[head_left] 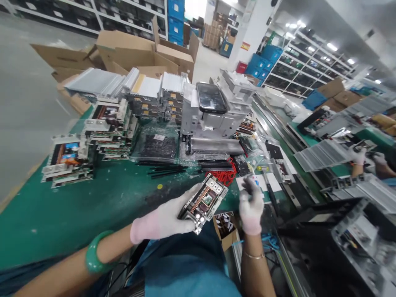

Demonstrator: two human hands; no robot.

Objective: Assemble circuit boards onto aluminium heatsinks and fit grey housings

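Note:
My left hand (167,218), in a white glove with a pink cuff, is closed around the edge of a power supply circuit board (206,198). The board is tilted, with its copper strips and white round parts facing up. My right hand (251,208), gloved with dark fingertips, is apart from the board on its right. Its fingers are slightly blurred and look bent but apart, with nothing visible in them. Beyond them lies a sheet of white paper (274,182). Black strips (216,166) and a tangle of red strips (225,177) are just past the board.
Stacks of circuit boards (69,159) stand on the left of the green table (117,206). Finned heat sinks (95,82) and a phone (211,98) on a metal housing are at the back. A small carton (228,239) sits below the edge; a co-worker's gloved hand (357,154) is far right.

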